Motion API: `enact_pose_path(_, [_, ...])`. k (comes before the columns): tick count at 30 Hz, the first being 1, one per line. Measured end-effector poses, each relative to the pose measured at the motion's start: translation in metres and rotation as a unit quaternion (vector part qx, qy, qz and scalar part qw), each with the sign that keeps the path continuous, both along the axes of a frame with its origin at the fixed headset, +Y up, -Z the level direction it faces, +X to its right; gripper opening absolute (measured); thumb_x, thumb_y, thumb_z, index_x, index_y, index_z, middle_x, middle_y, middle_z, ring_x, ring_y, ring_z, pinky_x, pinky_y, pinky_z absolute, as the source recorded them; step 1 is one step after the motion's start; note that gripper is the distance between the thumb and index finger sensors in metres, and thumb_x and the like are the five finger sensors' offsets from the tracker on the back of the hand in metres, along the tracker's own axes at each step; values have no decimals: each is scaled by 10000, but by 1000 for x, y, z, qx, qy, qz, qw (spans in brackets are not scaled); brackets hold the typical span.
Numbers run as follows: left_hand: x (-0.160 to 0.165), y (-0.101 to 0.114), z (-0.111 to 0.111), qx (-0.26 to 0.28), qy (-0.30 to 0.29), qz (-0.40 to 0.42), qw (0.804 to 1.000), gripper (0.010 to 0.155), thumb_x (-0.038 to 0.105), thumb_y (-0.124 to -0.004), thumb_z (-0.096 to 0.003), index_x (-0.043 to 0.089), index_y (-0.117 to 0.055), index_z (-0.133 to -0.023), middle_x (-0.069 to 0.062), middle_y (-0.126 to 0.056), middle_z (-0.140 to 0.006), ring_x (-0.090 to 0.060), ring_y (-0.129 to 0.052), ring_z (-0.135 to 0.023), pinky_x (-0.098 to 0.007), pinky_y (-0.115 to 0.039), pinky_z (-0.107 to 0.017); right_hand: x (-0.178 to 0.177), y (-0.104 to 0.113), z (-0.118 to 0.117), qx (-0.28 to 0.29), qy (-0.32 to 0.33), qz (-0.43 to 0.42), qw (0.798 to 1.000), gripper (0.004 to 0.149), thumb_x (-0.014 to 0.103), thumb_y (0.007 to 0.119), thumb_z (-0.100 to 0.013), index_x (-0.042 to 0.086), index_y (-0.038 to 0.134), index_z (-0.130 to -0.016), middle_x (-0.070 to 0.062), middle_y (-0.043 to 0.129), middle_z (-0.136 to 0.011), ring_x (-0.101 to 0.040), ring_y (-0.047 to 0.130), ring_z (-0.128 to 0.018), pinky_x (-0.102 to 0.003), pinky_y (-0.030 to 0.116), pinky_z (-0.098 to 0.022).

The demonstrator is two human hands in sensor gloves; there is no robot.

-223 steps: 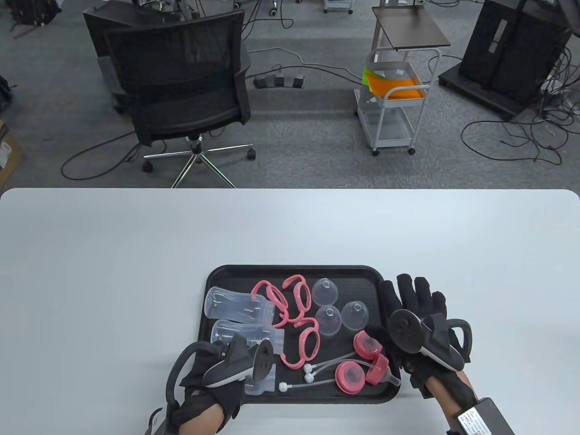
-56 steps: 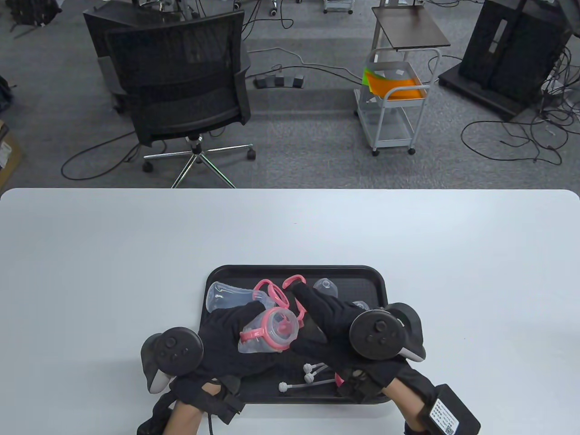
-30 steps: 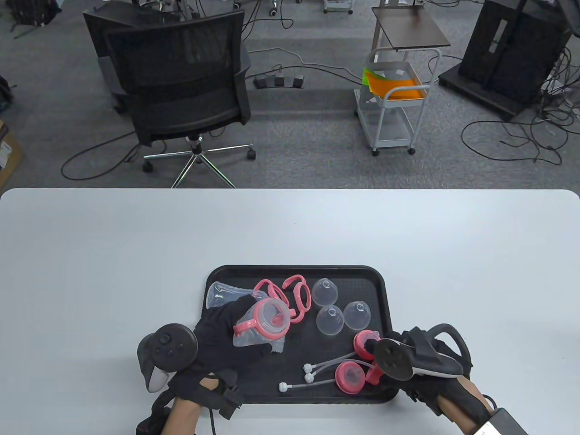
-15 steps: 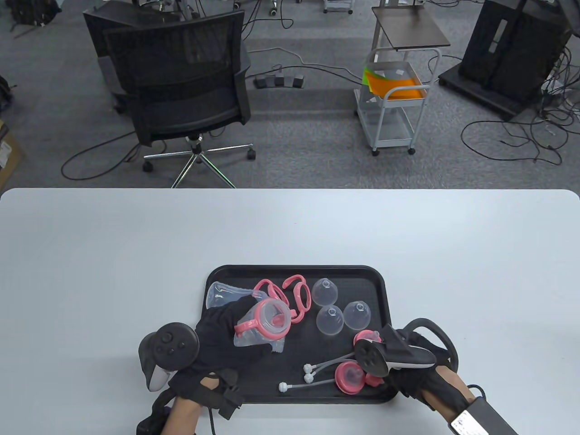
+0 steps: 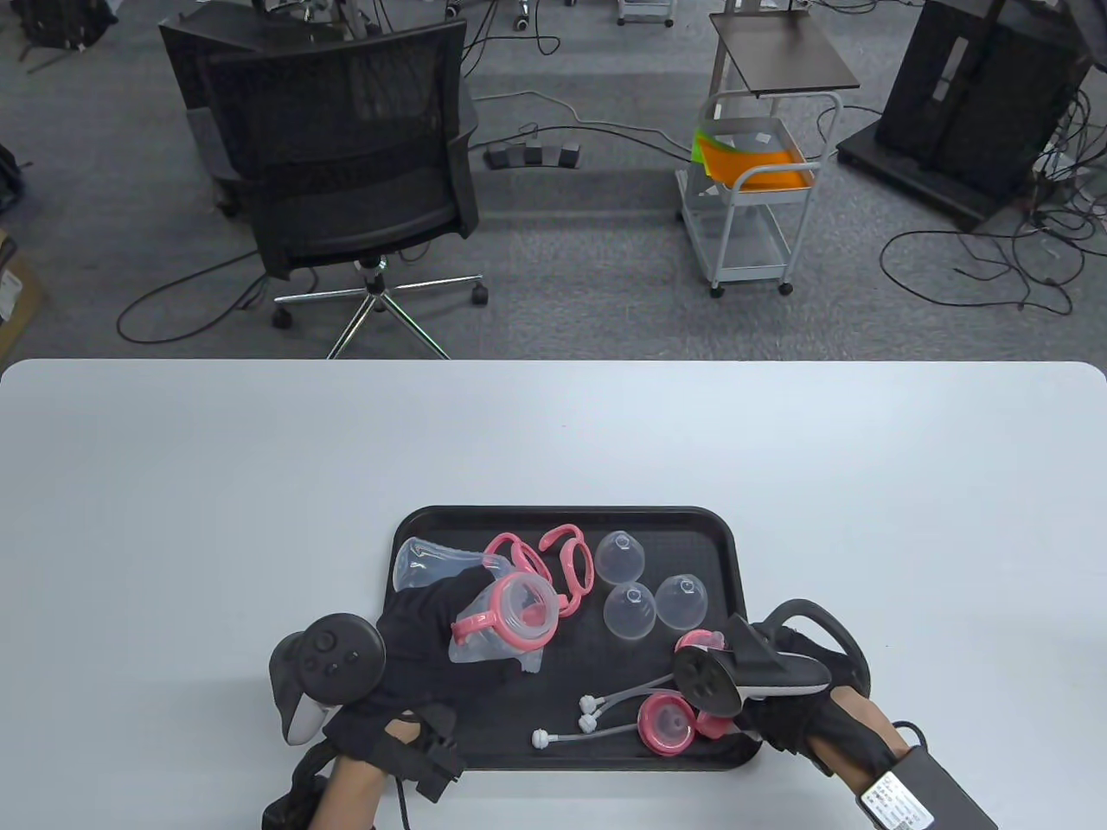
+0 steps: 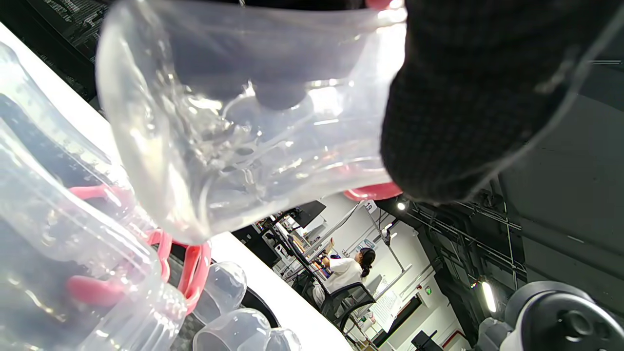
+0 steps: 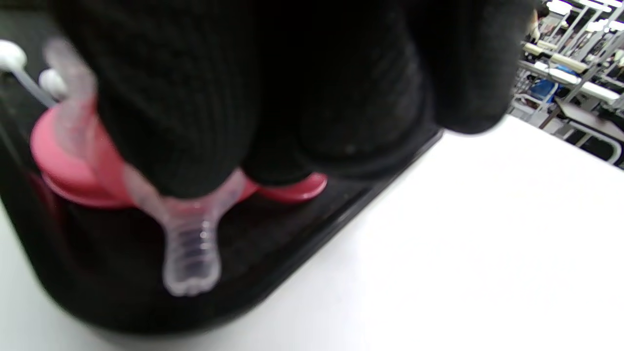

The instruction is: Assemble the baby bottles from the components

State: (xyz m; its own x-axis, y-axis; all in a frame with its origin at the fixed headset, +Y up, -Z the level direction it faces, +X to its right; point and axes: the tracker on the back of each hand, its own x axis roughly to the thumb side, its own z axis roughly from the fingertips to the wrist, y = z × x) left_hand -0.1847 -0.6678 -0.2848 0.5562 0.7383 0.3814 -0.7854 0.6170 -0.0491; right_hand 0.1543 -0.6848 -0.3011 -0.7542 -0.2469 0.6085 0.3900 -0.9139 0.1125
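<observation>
My left hand (image 5: 432,635) grips a clear bottle (image 5: 497,627) tilted above the black tray (image 5: 415,526), a pink handle ring (image 5: 519,609) seated on its neck. Seen from the left wrist, the bottle (image 6: 234,136) fills the frame with a gloved finger (image 6: 468,122) wrapped round it. My right hand (image 5: 765,700) is at the tray's near right corner, with the tracker hiding its fingers. In the right wrist view its fingers (image 7: 195,97) curl over a pink lid (image 7: 68,165) with a clear silicone spout (image 7: 190,263) sticking out beneath them.
On the tray lie a second clear bottle (image 5: 424,562), loose pink handle rings (image 5: 566,562), three clear dome caps (image 5: 629,610), straws with white weights (image 5: 597,705) and another pink lid (image 5: 666,724). White table (image 5: 553,432) surrounds the tray.
My right hand left the bottle, dropped to the tray's near right corner and closed over a pink spout lid. The left hand keeps holding the bottle with its ring, almost still.
</observation>
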Motion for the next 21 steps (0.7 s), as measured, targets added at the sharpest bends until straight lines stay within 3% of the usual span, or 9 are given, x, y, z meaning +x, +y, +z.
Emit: enact_pose_path(21, [0, -1, 0, 2, 0, -1, 1000, 996, 602, -1133, -271, 253, -671, -1081, -15, -781, -1049, -370, -814, -956, -763, -439, -730, -41, 55, 3, 1, 23, -10, 1000, 510, 321, 1036, -245, 324, 931, -744, 12, 1054, -496, -156, 1063, -278, -406, 939, -343])
